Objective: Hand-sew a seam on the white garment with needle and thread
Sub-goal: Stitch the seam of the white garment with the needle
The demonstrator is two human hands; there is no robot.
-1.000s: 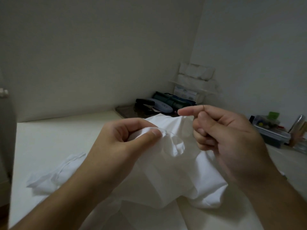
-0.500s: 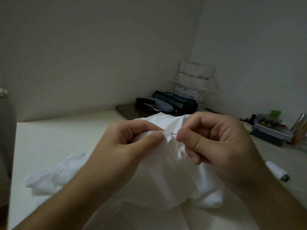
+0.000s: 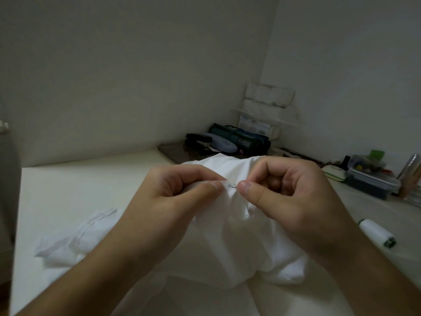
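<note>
The white garment (image 3: 230,242) is bunched up over the pale table (image 3: 68,190), one part trailing out to the left. My left hand (image 3: 173,201) pinches a raised fold of the cloth between thumb and forefinger. My right hand (image 3: 289,197) sits just to the right of it, fingers curled, thumb and forefinger pinching a thin needle (image 3: 233,184) whose short visible tip points left into the fold. The thread itself is too fine to make out. A white thread spool (image 3: 376,232) with a dark green end lies on the table to the right.
At the back corner stand a dark tray (image 3: 175,151) with a stapler (image 3: 199,139), a grey case and a rolled green pouch (image 3: 241,139). Clear lidded boxes (image 3: 369,176) with small items and a shiny tube (image 3: 410,165) line the right edge. White stacked packs (image 3: 268,99) fill the corner.
My right hand has come down and left from a raised position to the fold, bringing the needle tip against the cloth beside my left thumb. The left hand has kept its pinch.
</note>
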